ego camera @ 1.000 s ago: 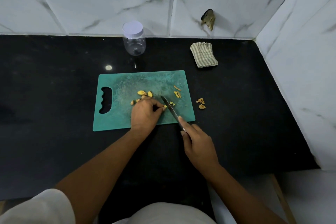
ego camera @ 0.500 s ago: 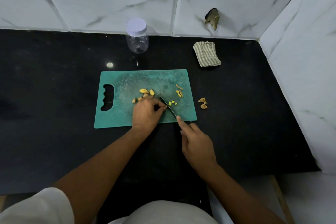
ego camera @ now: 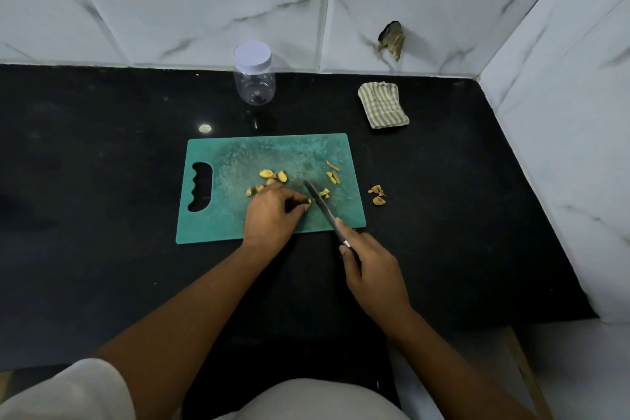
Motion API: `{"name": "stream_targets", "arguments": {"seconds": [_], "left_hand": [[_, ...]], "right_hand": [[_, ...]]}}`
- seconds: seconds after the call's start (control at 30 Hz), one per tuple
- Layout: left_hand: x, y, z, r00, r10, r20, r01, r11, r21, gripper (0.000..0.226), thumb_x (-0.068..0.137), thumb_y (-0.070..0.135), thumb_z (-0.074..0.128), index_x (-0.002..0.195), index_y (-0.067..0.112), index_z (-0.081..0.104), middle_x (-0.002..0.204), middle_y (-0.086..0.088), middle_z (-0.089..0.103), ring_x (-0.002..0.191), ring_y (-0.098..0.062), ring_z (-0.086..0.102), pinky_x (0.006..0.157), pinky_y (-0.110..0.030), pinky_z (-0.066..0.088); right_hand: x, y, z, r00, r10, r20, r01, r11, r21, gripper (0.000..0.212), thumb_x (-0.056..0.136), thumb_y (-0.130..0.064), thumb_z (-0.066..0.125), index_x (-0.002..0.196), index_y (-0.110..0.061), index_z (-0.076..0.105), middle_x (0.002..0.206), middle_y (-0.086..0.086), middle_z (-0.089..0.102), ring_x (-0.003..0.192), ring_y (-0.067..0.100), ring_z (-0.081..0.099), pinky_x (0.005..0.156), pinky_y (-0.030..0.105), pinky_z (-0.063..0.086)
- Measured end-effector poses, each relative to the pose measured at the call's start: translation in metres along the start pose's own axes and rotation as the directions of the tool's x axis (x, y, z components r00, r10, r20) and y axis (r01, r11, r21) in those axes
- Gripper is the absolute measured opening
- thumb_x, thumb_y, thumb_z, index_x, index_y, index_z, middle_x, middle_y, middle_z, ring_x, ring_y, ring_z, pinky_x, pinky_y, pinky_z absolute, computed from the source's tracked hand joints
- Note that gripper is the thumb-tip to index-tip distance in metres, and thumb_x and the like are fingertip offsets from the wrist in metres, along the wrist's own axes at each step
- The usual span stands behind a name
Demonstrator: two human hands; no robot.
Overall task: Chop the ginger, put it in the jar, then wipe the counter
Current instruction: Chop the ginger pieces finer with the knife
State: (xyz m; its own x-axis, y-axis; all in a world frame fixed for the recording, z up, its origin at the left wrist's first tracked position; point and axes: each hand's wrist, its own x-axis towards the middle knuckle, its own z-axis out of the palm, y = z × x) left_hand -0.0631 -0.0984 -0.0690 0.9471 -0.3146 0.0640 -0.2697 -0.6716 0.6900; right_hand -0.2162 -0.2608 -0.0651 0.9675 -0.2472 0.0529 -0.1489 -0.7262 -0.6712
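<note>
Ginger: yellow chopped ginger pieces point(ego camera: 272, 176) are scattered on a teal plastic cutting board point(ego camera: 218, 215); one is pinched by the left hand point(ego camera: 272, 215), just beside the blade.
Right hand point(ego camera: 373, 271): clenched round the handle of a dark-bladed knife point(ego camera: 317, 198).
Jar: a clear plastic jar point(ego camera: 254, 78) is stood behind the board, white lid on; a dark speck is seen inside.
Count: one board, one knife, one jar, one folded striped cloth point(ego camera: 383, 105); a few pieces are seen on the black surface point(ego camera: 102, 181), off the board's right edge.
</note>
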Motion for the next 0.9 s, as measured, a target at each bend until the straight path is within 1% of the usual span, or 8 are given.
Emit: {"name": "stream_targets", "arguments": {"seconds": [0.1, 0.17, 0.2, 0.37, 0.47, 0.53, 0.73, 0.9], "left_hand": [[-0.003, -0.002, -0.002, 1.0, -0.004, -0.022, 0.003, 0.998, -0.064, 0.013, 0.086, 0.018, 0.081, 0.097, 0.021, 0.077, 0.095, 0.007, 0.068, 0.085, -0.007, 0.063, 0.078, -0.026, 0.055], [-0.005, -0.002, -0.004, 0.998, -0.043, -0.054, 0.037, 0.993, -0.109, 0.016, 0.086, 0.01, 0.077, 0.092, 0.021, 0.067, 0.091, 0.008, 0.064, 0.082, -0.004, 0.06, 0.073, -0.022, 0.052], [-0.005, -0.002, -0.004, 0.996, -0.062, -0.067, 0.054, 0.992, -0.115, 0.02, 0.086, 0.007, 0.074, 0.091, 0.021, 0.062, 0.09, 0.009, 0.062, 0.081, -0.004, 0.059, 0.071, -0.02, 0.049], [-0.005, -0.002, -0.004, 0.996, -0.054, -0.077, 0.046, 0.995, -0.092, 0.022, 0.086, 0.003, 0.068, 0.089, 0.021, 0.056, 0.09, 0.008, 0.057, 0.081, -0.005, 0.055, 0.072, -0.021, 0.048], [-0.005, -0.004, -0.004, 0.997, -0.024, -0.074, 0.019, 0.998, -0.062, 0.022, 0.087, 0.003, 0.067, 0.087, 0.022, 0.056, 0.091, 0.006, 0.057, 0.083, 0.0, 0.052, 0.07, -0.011, 0.039], [-0.005, -0.005, -0.004, 0.997, -0.017, -0.076, 0.013, 0.998, -0.054, 0.021, 0.086, 0.003, 0.067, 0.086, 0.021, 0.056, 0.091, 0.006, 0.057, 0.084, 0.002, 0.051, 0.07, -0.008, 0.038], [-0.004, -0.005, -0.004, 0.998, -0.015, -0.065, 0.012, 0.999, -0.041, 0.022, 0.087, 0.003, 0.066, 0.085, 0.023, 0.058, 0.093, 0.006, 0.058, 0.084, 0.0, 0.051, 0.071, -0.008, 0.037], [-0.005, -0.004, -0.004, 0.998, -0.026, -0.062, 0.023, 0.999, -0.045, 0.023, 0.087, 0.003, 0.066, 0.084, 0.024, 0.057, 0.093, 0.007, 0.057, 0.084, -0.001, 0.052, 0.07, -0.01, 0.037]], "right_hand": [[-0.005, 0.004, -0.008, 0.998, -0.042, 0.049, 0.046, 0.994, -0.095, 0.054, 0.103, -0.02, 0.056, 0.153, -0.037, 0.046, 0.096, -0.013, 0.056, 0.077, 0.005, 0.056, 0.062, 0.027, 0.049], [-0.006, 0.008, -0.015, 0.993, -0.082, 0.089, 0.097, 0.978, -0.186, 0.055, 0.102, -0.02, 0.057, 0.153, -0.037, 0.046, 0.095, -0.015, 0.055, 0.073, 0.002, 0.051, 0.057, 0.018, 0.04], [-0.004, 0.012, -0.018, 0.988, -0.108, 0.113, 0.132, 0.963, -0.234, 0.055, 0.102, -0.021, 0.057, 0.153, -0.037, 0.046, 0.095, -0.015, 0.056, 0.071, 0.003, 0.051, 0.056, 0.018, 0.039], [0.016, 0.029, -0.036, 0.953, -0.209, 0.219, 0.283, 0.874, -0.396, 0.055, 0.102, -0.023, 0.055, 0.154, -0.037, 0.042, 0.101, -0.008, 0.056, 0.074, 0.006, 0.05, 0.055, 0.027, 0.047], [0.035, 0.041, -0.047, 0.956, -0.219, 0.193, 0.281, 0.873, -0.4, 0.053, 0.102, -0.019, 0.058, 0.152, -0.035, 0.049, 0.112, -0.004, 0.054, 0.078, 0.012, 0.057, 0.057, 0.026, 0.046], [0.049, 0.046, -0.051, 0.958, -0.223, 0.182, 0.28, 0.871, -0.403, 0.051, 0.102, -0.019, 0.058, 0.15, -0.035, 0.051, 0.116, -0.002, 0.052, 0.08, 0.016, 0.061, 0.058, 0.032, 0.052], [0.092, 0.053, -0.06, 0.95, -0.243, 0.196, 0.307, 0.845, -0.438, 0.049, 0.102, -0.021, 0.059, 0.148, -0.038, 0.054, 0.116, -0.002, 0.051, 0.074, 0.016, 0.058, 0.055, 0.038, 0.056], [0.118, 0.05, -0.064, 0.944, -0.234, 0.231, 0.315, 0.844, -0.434, 0.047, 0.104, -0.026, 0.053, 0.149, -0.039, 0.051, 0.115, -0.001, 0.049, 0.072, 0.016, 0.057, 0.057, 0.04, 0.054]]}}
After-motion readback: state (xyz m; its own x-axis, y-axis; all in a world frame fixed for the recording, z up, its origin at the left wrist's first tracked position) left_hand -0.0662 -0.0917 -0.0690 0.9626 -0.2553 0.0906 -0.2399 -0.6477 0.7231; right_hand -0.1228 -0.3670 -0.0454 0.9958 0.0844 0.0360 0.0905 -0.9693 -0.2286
